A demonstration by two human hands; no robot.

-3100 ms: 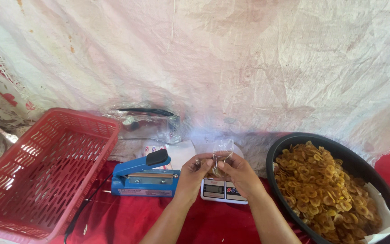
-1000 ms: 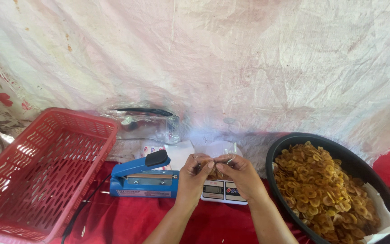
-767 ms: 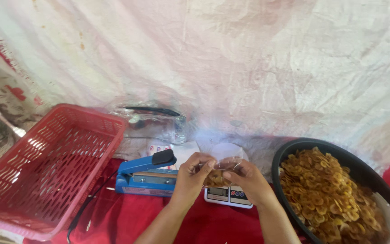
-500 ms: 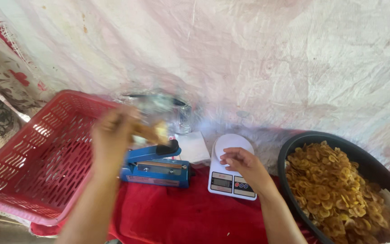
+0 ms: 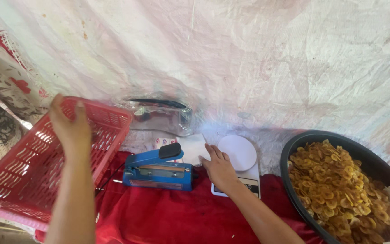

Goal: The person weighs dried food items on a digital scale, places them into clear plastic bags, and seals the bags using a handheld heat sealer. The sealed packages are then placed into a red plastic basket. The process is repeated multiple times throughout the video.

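Note:
My left hand (image 5: 71, 129) is raised over the near rim of a red plastic basket (image 5: 19, 180) at the left. I see only the back of this hand, so whatever is in the palm is hidden. My right hand (image 5: 217, 166) lies flat with fingers apart at the left edge of a white digital scale (image 5: 239, 152), whose round plate is bare. A blue heat sealer (image 5: 159, 171) sits between the basket and the scale, just left of my right hand.
A large black bowl (image 5: 290, 156) heaped with yellow chips (image 5: 339, 180) stands at the right. A pile of clear plastic bags (image 5: 159, 115) lies behind the sealer. Red cloth (image 5: 159, 217) covers the table, and white plastic sheeting (image 5: 249, 58) hangs behind.
Both hands were holding a small bag of chips over the scale. My left hand carried it left to the basket, and my right hand dropped onto the scale's edge. The view panned left.

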